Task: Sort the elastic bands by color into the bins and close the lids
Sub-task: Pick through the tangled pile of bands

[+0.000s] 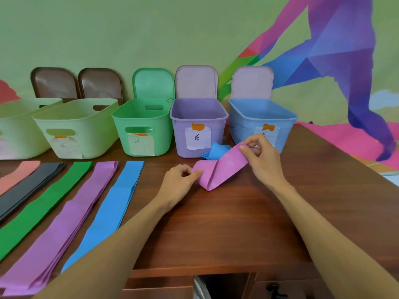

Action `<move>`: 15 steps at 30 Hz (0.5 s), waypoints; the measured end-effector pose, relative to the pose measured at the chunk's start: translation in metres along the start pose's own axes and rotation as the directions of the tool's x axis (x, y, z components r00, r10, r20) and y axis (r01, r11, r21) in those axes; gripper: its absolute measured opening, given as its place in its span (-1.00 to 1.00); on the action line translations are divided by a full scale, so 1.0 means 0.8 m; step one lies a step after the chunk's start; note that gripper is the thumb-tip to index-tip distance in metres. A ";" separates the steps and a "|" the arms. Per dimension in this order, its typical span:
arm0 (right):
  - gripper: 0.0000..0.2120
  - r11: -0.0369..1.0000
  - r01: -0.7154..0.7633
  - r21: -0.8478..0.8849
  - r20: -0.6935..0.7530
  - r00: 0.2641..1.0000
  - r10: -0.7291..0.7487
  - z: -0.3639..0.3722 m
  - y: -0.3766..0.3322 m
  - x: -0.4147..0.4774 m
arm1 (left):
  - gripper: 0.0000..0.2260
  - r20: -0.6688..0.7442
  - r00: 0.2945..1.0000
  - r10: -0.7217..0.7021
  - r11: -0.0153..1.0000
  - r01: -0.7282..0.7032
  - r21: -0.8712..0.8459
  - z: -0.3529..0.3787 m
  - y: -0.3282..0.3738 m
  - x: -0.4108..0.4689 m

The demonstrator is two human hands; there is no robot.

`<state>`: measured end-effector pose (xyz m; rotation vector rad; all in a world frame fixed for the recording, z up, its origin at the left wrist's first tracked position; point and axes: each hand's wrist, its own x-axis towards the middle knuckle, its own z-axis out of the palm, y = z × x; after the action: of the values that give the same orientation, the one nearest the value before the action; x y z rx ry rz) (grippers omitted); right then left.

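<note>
brown wood-grain table (pixel 237 223) stands against a green wall (pixel 108 39) painted with a mural of angular purple, blue and pink shapes. along the back of the table stands a row of open bins: a far pale green bin (pixel 13 130), a pale green bin (pixel 75 126), a green bin (pixel 142 128), a purple bin (pixel 216 134) and a blue bin (pixel 244 126). a paper label (pixel 197 138) is taped to the purple bin's front. propped upright against the wall behind them are a brown lid (pixel 55 83), a second brown lid (pixel 100 83), a green lid (pixel 153 83), a pale pink lid (pixel 196 82) and a second pale pink lid (pixel 251 82).

on the left of the table long bands lie flat side by side: a salmon band (pixel 15 175), black bands (pixel 32 182), a green band (pixel 43 203), a stack of purple bands (pixel 71 214) and a blue band (pixel 110 210).

the pink-purple band (pixel 222 167) is folded over and stretches between the two hands, in front of the purple and blue bins, its lower fold resting on the table. a crumpled blue band (pixel 216 151) lies just behind it, near the purple bin's base.

the left hand (pixel 181 180) has its fingers curled and pinches the band's lower left end at the table. the right hand (pixel 263 158), raised in front of the blue bin, pinches the upper right end between thumb and fingertips.
</note>
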<state>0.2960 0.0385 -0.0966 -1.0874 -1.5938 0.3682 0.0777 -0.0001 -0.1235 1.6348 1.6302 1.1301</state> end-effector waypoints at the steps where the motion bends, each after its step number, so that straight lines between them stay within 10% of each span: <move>1: -0.85 1.000 0.018 0.026 -0.012 1.000 -0.018 0.000 -0.009 0.002 | -0.76 0.002 1.000 -0.016 1.000 0.016 0.010 0.000 0.001 0.002; 7: -0.88 0.983 0.170 0.067 0.025 0.985 -0.172 -0.002 -0.064 0.026 | -0.65 0.016 0.986 -0.167 0.974 0.167 -0.153 -0.006 0.014 0.012; 15: -0.89 0.956 0.216 0.200 0.011 0.975 -0.223 0.009 -0.125 0.056 | -0.61 0.078 0.965 0.251 0.961 -0.238 -0.141 -0.041 0.081 -0.003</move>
<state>0.2466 0.0232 0.0005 -0.7474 -1.6499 0.3875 0.0822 -0.0148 -0.0524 1.8107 1.2920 1.2311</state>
